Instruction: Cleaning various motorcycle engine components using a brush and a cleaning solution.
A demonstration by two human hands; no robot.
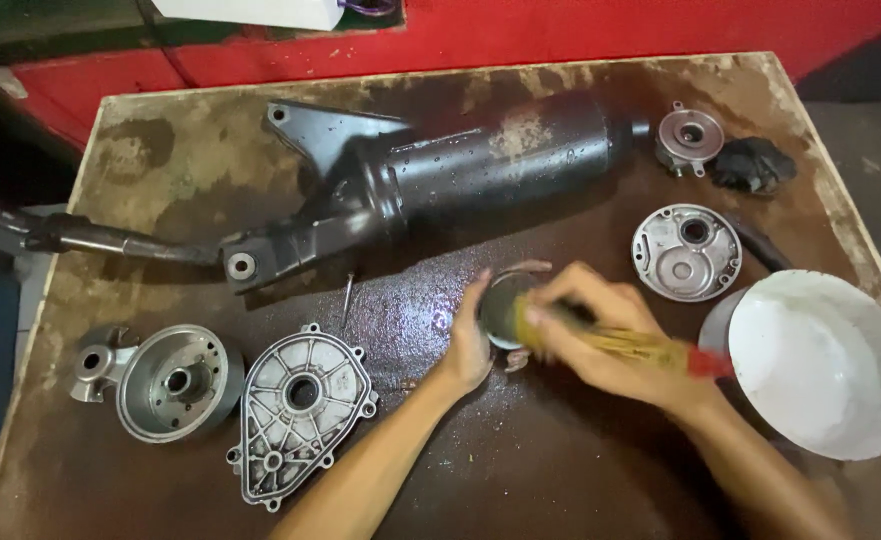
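Observation:
My left hand (468, 345) grips a small round metal part (505, 310) on the wet brown table, near its middle. My right hand (600, 335) holds a brush with a yellowish body and red handle (660, 350), its bristle end pressed against the round part. The brush is blurred by motion. Both forearms come in from the bottom edge.
A large black motor housing (460, 170) lies across the back of the table (560, 470). A ribbed grey cover (300, 410), a round hub (175, 380) and a small fitting (95, 362) sit at the left. A round plate (685, 250), a small cap (688, 135), a black lump (752, 165) and a white bowl (820, 365) stand at the right.

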